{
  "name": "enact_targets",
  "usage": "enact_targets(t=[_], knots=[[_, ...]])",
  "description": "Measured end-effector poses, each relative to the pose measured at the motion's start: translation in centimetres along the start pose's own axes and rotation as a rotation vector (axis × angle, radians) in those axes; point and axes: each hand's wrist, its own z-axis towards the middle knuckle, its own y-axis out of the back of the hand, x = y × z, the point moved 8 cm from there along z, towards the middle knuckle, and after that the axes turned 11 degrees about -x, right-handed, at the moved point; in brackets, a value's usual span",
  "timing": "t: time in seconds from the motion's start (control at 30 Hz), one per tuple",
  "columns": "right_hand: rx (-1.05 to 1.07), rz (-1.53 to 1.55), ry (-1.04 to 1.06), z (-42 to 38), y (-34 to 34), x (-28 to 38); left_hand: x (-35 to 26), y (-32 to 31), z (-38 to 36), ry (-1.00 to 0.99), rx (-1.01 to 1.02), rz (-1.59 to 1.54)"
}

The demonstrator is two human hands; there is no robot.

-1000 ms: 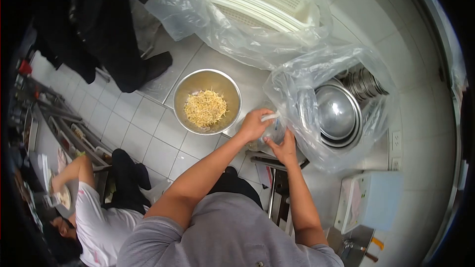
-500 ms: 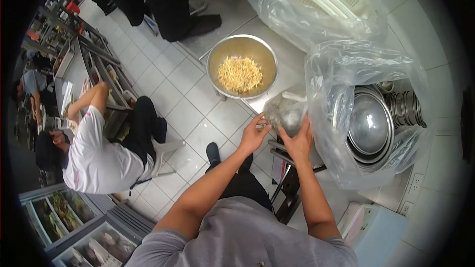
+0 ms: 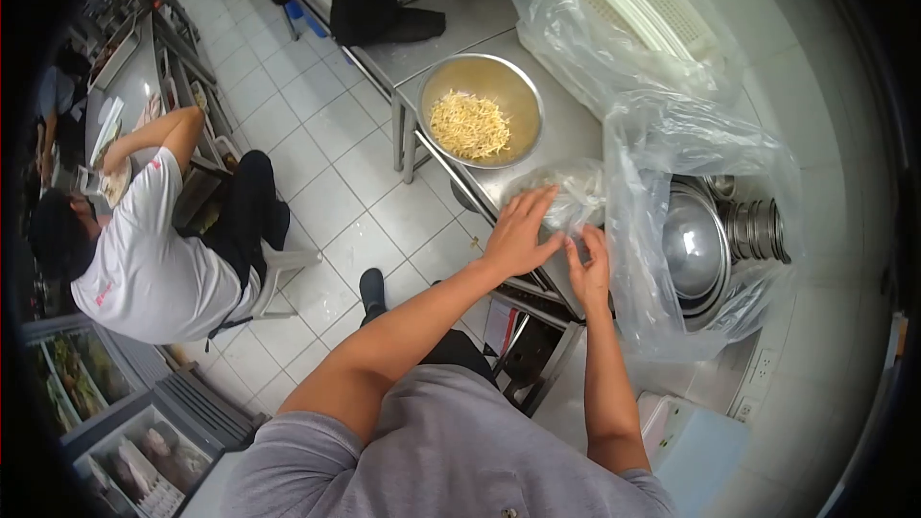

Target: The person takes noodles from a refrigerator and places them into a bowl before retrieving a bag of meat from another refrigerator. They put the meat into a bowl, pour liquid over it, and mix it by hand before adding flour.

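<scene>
Crinkled clear plastic bag [image 3: 564,194] sits beside the round, smooth metal bowl [image 3: 521,101]; my left hand [image 3: 523,235] rests on it, fingers spread, my right hand [image 3: 588,269] half-curled at its edge.

The left arm [image 3: 413,341] reaches forward, bent at the elbow, its left hand [image 3: 523,233] palm down with fingers extended at the worktop's [image 3: 573,129] near edge. The right arm [image 3: 612,379] runs straighter, its right hand [image 3: 589,267] raised with fingers bent, the two thumbs close together.
</scene>
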Motion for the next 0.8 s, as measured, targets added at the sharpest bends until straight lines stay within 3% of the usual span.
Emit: enact_targets(t=[0.07, 0.1, 0.13, 0.23, 0.33, 0.43, 0.53, 0.67, 0.77, 0.8], knots=[[0.06, 0.091, 0.056, -1.0, 0.0, -0.1, -0.4, -1.9, 1.1, 0.059, 0.114, 0.102], [-0.025, 0.012, 0.174, -1.5, 0.6, 1.5, -0.1, -3.4, 1.7, 0.061, 0.213, 0.168], [-0.035, 0.071, 0.109, -1.8, 0.9, 1.1, 0.3, -4.7, 2.3, 0.06, 0.313, 0.238], [-0.129, 0.148, -0.133, -1.7, 2.3, -1.0, 1.3, -5.4, 4.6, 0.1, 0.251, -0.028], [-0.376, 0.188, -0.056, -0.3, 5.0, -1.2, 1.5, -3.6, 4.5, 0.11, 0.186, -0.1], [-0.416, 0.21, 0.002, 1.7, 4.9, -1.4, 1.3, -2.5, 3.0, 0.069, 0.077, -0.185], [-0.179, 0.174, -0.212, 3.0, 3.0, -0.8, 0.7, -2.0, 2.4, 0.049, 0.029, -0.209], [-0.138, -0.107, 0.059, 4.5, 1.1, -1.8, 1.3, -2.2, 3.5, 0.101, 0.105, -0.217], [-0.116, 0.026, -0.162, 4.1, 1.2, -1.9, 1.4, -2.5, 3.8, 0.047, 0.179, -0.24], [-0.104, 0.053, -0.091, 4.0, 1.4, -0.6, 1.2, -2.6, 4.0, 0.005, 0.192, -0.248]])
